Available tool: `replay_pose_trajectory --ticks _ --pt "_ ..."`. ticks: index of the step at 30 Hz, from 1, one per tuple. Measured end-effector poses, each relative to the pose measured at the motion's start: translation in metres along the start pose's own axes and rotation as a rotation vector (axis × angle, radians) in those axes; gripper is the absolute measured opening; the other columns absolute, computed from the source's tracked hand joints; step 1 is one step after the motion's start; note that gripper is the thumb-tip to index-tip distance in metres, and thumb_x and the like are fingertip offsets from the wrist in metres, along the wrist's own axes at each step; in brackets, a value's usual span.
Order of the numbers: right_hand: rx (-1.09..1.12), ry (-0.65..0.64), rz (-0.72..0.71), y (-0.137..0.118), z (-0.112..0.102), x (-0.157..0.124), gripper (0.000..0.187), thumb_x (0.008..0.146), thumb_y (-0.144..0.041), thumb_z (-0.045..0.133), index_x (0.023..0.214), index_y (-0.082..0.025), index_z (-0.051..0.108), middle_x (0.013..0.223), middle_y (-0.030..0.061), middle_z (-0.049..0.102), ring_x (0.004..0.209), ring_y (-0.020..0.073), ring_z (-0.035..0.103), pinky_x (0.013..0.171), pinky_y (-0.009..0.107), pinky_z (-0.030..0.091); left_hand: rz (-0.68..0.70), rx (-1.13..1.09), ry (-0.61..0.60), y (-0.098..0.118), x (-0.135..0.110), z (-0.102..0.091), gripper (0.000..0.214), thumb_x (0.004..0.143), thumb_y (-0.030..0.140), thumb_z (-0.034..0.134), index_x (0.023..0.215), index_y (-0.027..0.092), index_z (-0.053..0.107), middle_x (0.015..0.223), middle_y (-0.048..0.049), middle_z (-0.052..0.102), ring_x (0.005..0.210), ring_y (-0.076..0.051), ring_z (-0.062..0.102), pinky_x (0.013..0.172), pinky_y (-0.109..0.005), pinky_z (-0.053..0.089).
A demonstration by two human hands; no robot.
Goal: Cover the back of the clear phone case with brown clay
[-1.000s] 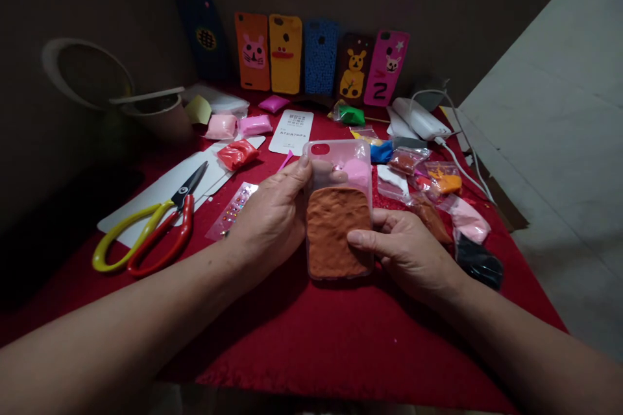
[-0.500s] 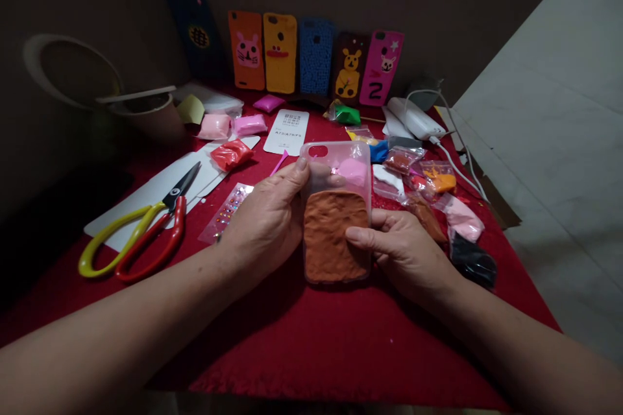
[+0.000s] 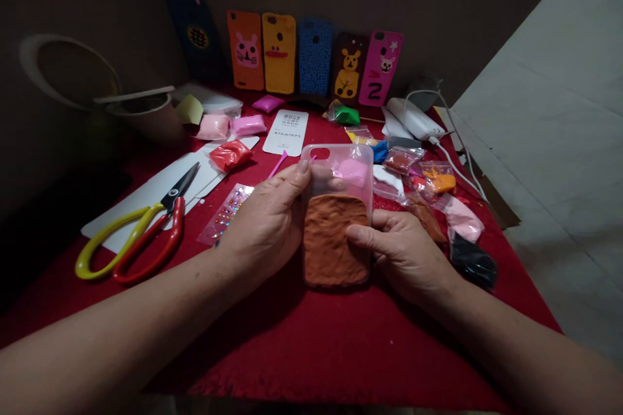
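Observation:
A clear phone case is held up over the red cloth, its camera cutout at the top left. Brown clay covers its lower two thirds in a bumpy layer; the upper part is bare and see-through. My left hand grips the case's left edge, thumb near the upper corner, fingers behind it. On the right edge, my right hand pinches the case with its thumb resting on the clay; its other fingers are mostly hidden behind.
Scissors with yellow and red handles lie left on white card, beside a sheet of gem stickers. Several bagged clays, such as a black one, lie at right. Decorated phone cases, one pink, lean against the back wall near a power bank.
The case has tilted and shifted very slightly down in my hands. Both hands keep the same hold, and the other things lie as before.

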State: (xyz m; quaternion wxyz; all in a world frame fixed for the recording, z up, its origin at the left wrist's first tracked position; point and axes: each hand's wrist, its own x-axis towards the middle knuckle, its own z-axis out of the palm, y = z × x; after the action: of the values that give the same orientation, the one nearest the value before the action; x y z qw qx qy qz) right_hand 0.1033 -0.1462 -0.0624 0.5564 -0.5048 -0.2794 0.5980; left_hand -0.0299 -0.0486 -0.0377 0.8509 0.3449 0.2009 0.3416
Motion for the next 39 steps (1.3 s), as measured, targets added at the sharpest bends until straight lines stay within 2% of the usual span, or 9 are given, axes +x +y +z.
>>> replay_pose_trajectory --ticks 4,10,18,23,28,31,37,39 --pt "0.018 -0.017 -0.006 -0.001 -0.001 0.000 0.018 0.071 -0.033 0.080 0.074 -0.018 0.072 0.074 0.0012 0.070 0.066 0.0153 0.064 0.065 0.030 0.051 -0.018 -0.004 0.019 0.001 0.000 0.001 0.037 0.099 0.027 0.042 0.075 0.013 0.067 0.086 -0.0085 0.072 0.089 -0.020 0.069 0.087 -0.035 0.055" --pt "0.009 -0.045 -0.085 -0.001 -0.001 0.000 0.021 0.073 -0.031 0.080 0.091 -0.021 0.074 0.091 0.0032 0.075 0.080 0.0179 0.069 0.077 0.033 0.055 0.008 0.029 -0.022 -0.001 0.000 -0.002 0.032 0.097 0.030 0.046 0.081 0.014 0.069 0.080 -0.0071 0.070 0.079 -0.019 0.069 0.081 -0.034 0.056" --pt "0.045 -0.040 -0.053 0.001 0.001 0.000 0.019 0.075 -0.032 0.077 0.089 -0.020 0.073 0.089 0.0039 0.075 0.079 0.0189 0.069 0.078 0.035 0.054 0.025 0.024 -0.059 -0.003 -0.001 -0.002 0.029 0.096 0.028 0.049 0.079 0.014 0.069 0.078 -0.0065 0.069 0.073 -0.016 0.066 0.077 -0.029 0.055" --pt "0.041 -0.007 -0.089 0.001 0.000 0.003 0.025 0.069 -0.036 0.082 0.086 -0.021 0.072 0.085 0.0030 0.075 0.075 0.0179 0.069 0.075 0.033 0.055 0.015 0.022 -0.075 -0.005 -0.001 -0.002 0.032 0.097 0.028 0.047 0.080 0.014 0.070 0.079 -0.0066 0.070 0.073 -0.016 0.066 0.078 -0.030 0.054" --pt "0.088 0.002 -0.100 0.002 0.001 0.003 0.015 0.073 -0.032 0.079 0.082 -0.021 0.072 0.083 0.0013 0.075 0.075 0.0155 0.069 0.076 0.031 0.054 -0.011 -0.019 -0.109 -0.009 -0.001 -0.005 0.030 0.097 0.026 0.047 0.083 0.014 0.071 0.082 -0.0065 0.071 0.076 -0.015 0.067 0.077 -0.027 0.054" --pt "0.089 -0.003 -0.097 0.003 0.001 0.003 0.016 0.075 -0.034 0.078 0.082 -0.021 0.071 0.086 0.0025 0.075 0.080 0.0176 0.070 0.083 0.034 0.053 -0.008 -0.032 -0.101 -0.009 0.000 -0.006 0.029 0.096 0.026 0.048 0.082 0.014 0.070 0.081 -0.0058 0.071 0.075 -0.014 0.067 0.077 -0.027 0.054" --pt "0.065 -0.019 -0.107 -0.001 0.002 0.002 0.029 0.076 -0.048 0.073 0.089 -0.022 0.071 0.092 0.0055 0.075 0.086 0.0227 0.070 0.081 0.038 0.054 0.009 -0.030 -0.052 -0.006 0.000 -0.005 0.029 0.096 0.026 0.049 0.080 0.013 0.069 0.079 -0.0064 0.070 0.074 -0.014 0.066 0.079 -0.027 0.053" --pt "0.032 -0.024 -0.104 -0.003 0.001 0.001 0.031 0.071 -0.043 0.078 0.093 -0.021 0.072 0.096 0.0062 0.075 0.088 0.0234 0.070 0.083 0.039 0.054 0.003 -0.029 -0.022 -0.005 0.001 -0.005 0.031 0.097 0.026 0.047 0.080 0.013 0.069 0.079 -0.0065 0.070 0.074 -0.015 0.067 0.077 -0.027 0.053"
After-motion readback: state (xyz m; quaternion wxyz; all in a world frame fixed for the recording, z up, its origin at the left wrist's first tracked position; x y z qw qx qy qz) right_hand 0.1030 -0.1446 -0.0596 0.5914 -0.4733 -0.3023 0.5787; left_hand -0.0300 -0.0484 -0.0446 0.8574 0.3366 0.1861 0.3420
